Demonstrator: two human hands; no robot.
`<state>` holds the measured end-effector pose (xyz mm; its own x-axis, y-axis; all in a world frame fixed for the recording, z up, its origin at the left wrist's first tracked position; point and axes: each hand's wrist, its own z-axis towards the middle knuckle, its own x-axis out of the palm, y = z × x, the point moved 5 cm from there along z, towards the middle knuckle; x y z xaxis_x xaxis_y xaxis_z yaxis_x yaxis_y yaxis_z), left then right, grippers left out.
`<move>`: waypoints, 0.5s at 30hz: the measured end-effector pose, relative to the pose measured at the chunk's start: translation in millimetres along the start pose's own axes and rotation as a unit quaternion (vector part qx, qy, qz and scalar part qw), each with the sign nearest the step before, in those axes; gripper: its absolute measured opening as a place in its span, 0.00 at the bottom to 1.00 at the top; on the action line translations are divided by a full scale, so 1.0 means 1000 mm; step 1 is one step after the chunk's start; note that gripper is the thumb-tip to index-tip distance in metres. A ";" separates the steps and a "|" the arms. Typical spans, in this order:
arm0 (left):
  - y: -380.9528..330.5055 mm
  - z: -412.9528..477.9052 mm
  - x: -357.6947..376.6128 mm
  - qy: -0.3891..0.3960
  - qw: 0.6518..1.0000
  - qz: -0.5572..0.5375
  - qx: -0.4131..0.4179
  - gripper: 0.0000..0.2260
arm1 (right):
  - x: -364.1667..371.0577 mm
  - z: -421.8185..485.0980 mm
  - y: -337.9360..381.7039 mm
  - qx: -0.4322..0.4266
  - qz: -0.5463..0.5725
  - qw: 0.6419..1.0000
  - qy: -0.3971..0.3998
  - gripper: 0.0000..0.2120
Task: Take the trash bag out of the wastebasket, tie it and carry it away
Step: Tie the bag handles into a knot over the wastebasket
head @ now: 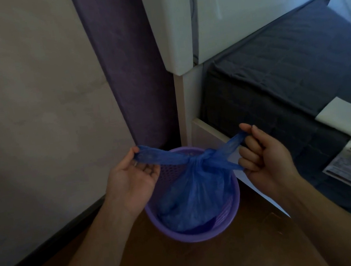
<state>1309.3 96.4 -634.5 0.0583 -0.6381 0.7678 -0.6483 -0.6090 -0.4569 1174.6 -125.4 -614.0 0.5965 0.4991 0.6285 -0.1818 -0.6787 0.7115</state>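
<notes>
Bare wall (27,96) and dark baseboard at left, open wood floor (187,265) below. Left hand (131,176) pinching one thin, crinkly tail of the blue trash bag (196,195), knotted, sagging inside the round perforated purple wastebasket (235,205). Right hand (262,157) pinching the other tail, close against the bed (285,73) frame edge.

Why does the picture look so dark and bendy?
In the head view the room is dim with a bluish cast, brightest at the upper right by the bed. The wide lens bows straight edges like the baseboard. The blue bag, the left hand and the right hand look fairly sharp, though a little soft.
</notes>
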 end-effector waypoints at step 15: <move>-0.035 0.012 -0.061 -0.098 0.972 -0.210 0.051 0.12 | -0.035 0.006 -0.012 -0.016 0.041 0.992 -0.118 0.12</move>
<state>1337.5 150.7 -670.5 0.4506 -0.3954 0.8004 -0.4593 -0.8715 -0.1719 1161.2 -137.6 -646.6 0.7442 0.3008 0.5965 -0.2599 -0.6922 0.6733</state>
